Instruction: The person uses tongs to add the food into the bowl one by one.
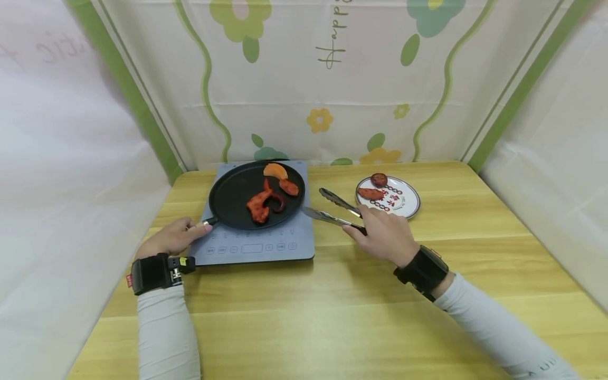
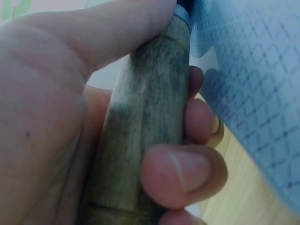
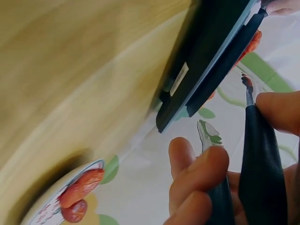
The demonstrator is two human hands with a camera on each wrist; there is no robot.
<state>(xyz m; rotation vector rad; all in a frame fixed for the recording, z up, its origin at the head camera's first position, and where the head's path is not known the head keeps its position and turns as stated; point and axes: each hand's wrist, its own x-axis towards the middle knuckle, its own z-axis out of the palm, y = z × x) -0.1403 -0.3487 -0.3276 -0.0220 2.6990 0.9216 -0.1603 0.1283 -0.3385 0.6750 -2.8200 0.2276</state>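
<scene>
My left hand (image 1: 174, 236) grips the wooden handle (image 2: 140, 108) of a round black frying pan (image 1: 230, 198). The pan sits flat on a grey induction cooktop (image 1: 256, 252). On its right side lie an orange wedge-shaped piece (image 1: 275, 171), a small reddish-brown piece (image 1: 289, 188), a larger red meat-like piece (image 1: 258, 207) and a dark curled piece (image 1: 278, 202). In my right hand (image 1: 387, 235) are metal tongs (image 1: 328, 217) with black handles. Their arms stand apart just right of the pan, with nothing between the tips.
A white plate (image 1: 404, 203) with red print stands behind my right hand. It bears a reddish wing-like piece (image 1: 370, 193) and a round brown piece (image 1: 379, 180). Printed cloth (image 1: 285, 84) encloses the wooden table (image 1: 370, 327) at the back and sides.
</scene>
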